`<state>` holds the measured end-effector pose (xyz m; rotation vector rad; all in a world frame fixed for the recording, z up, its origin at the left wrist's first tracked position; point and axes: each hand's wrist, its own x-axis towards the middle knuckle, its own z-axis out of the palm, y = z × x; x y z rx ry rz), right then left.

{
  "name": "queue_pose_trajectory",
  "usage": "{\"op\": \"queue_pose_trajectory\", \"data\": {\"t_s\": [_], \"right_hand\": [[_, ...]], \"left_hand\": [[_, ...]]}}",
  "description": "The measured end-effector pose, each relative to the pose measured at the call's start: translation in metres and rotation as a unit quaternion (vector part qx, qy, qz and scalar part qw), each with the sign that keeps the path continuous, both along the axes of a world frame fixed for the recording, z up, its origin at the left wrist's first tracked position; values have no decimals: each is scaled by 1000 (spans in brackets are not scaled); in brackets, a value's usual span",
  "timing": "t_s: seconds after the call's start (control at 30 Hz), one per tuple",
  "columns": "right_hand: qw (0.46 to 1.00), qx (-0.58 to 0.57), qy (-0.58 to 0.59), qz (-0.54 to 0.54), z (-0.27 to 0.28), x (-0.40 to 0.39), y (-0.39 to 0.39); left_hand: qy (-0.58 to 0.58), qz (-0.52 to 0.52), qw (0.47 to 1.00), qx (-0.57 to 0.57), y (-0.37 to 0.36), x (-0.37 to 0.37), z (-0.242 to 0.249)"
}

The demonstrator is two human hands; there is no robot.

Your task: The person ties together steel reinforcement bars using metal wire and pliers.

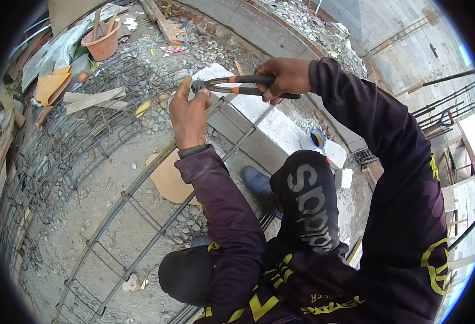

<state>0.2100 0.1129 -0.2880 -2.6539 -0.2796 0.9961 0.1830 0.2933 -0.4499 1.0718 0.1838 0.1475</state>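
My right hand is wrapped around the black-and-orange handles of a pair of pincers. The tool lies nearly level, its jaws pointing left. At the jaws, the thumb and forefinger of my left hand close in around some thin wire; what exactly they grip is too small to make out. Beneath both hands runs a long rebar cage, slanting from the lower left up to the jaws. Its upper end passes over a pale concrete block, and square ties join its long bars.
A heap of rebar frames lies left, with wood offcuts on top. Behind it stands an orange bucket. A cup of dark liquid rests on the block. Brown board lies under the cage near my shoes.
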Motion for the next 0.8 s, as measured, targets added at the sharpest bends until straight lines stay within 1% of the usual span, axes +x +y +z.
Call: {"op": "queue_pose_trajectory", "data": {"t_s": [0.03, 0.07, 0.13, 0.23, 0.27, 0.33, 0.4, 0.47, 0.53, 0.57, 0.6, 0.63, 0.67, 0.73, 0.77, 0.8], "right_hand": [[990, 69, 86, -85, -8, 0, -12], [979, 89, 131, -126, -13, -7, -18], [965, 114, 160, -176, -27, -22, -26], [937, 207, 151, -238, -66, -35, -49], [948, 215, 105, -209, -82, -38, -55], [951, 214, 55, -217, -107, -48, -55], [922, 257, 67, -281, -136, -56, -53], [887, 328, 79, -316, -163, -63, -45], [878, 367, 27, -305, -180, -68, -40], [920, 299, -26, -251, -181, -66, -40], [950, 228, -82, -196, -181, -64, -43], [968, 154, -140, -141, -182, -64, -46], [971, 105, -193, -89, -177, -64, -46], [953, 2, -303, 12, -161, -62, -51], [951, 137, -270, -63, -138, -60, -39], [938, 249, -218, -101, -122, -54, -31]], "left_hand": [[30, 4, 999, -28, 2, -1, 2], [47, 26, 999, -6, 5, -1, 3], [84, 76, 993, 42, 16, 0, 0], [38, 110, 984, -132, 30, -13, 5], [22, 120, 974, -189, 34, -17, 7], [-18, 94, 972, -217, 39, -21, 4], [-64, 68, 967, -238, 44, -23, -1], [-95, 16, 960, -261, 48, -26, -1], [-113, -19, 958, -262, 45, -31, 7], [-118, -36, 958, -259, 45, -34, 10], [-126, -37, 957, -260, 44, -36, 12], [-135, -41, 955, -262, 42, -38, 14], [-144, -46, 952, -265, 39, -39, 17], [-161, -51, 955, -243, 34, -41, 27], [-176, -54, 957, -224, 31, -39, 29], [-189, -60, 958, -207, 25, -37, 32]]}}
